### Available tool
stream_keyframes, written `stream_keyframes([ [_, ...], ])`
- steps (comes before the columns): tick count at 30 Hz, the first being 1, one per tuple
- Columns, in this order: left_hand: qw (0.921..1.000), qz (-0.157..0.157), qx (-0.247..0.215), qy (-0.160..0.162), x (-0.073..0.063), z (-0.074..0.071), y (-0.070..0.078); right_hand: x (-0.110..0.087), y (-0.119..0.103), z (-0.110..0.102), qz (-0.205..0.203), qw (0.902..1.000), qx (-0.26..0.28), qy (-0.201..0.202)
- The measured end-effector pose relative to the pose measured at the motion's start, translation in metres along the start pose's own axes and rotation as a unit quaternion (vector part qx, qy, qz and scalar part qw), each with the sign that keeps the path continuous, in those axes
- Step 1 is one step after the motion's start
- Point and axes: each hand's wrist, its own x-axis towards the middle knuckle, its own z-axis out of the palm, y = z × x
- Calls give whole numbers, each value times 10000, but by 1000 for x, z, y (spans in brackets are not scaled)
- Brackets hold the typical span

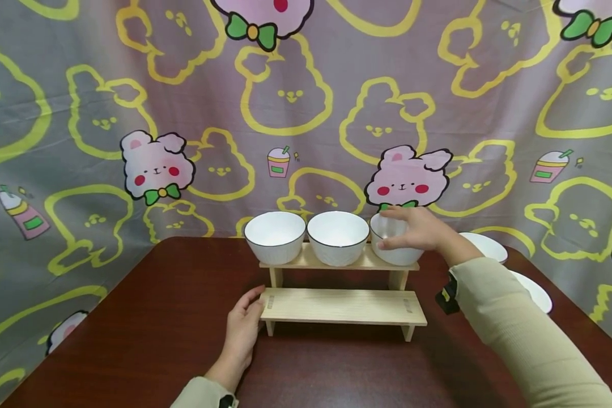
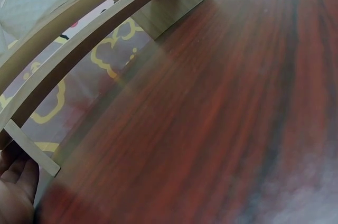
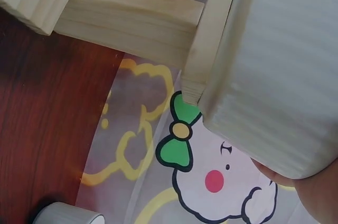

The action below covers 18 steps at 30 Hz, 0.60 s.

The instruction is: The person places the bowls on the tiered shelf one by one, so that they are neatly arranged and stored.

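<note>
A two-tier wooden rack (image 1: 336,306) stands on the table. Its upper tier bears three white dark-rimmed bowls in a row: a left bowl (image 1: 275,238), a middle bowl (image 1: 338,239) and a right bowl (image 1: 400,256). My right hand (image 1: 413,229) grips the right bowl from above, thumb on the near side and fingers over the rim. In the right wrist view that bowl (image 3: 274,71) sits against the upper board, with part of the hand behind it. My left hand (image 1: 243,326) holds the left end of the lower board, its fingers (image 2: 21,176) bent beside the leg.
Two white dishes, a far one (image 1: 484,247) and a nearer one (image 1: 534,292), lie at the table's right side, partly hidden by my right arm. The dark red table (image 1: 183,317) ends at a patterned cloth (image 1: 306,153) hanging behind it.
</note>
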Motion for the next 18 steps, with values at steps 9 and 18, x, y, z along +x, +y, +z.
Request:
stream_keyframes([
  [9, 10000, 10, 19, 1, 0, 0, 1, 0, -5, -4, 137, 9990, -203, -367],
  [18, 10000, -20, 19, 7, 0, 0, 3, -17, -7, -20, 312, 9994, 118, -89],
])
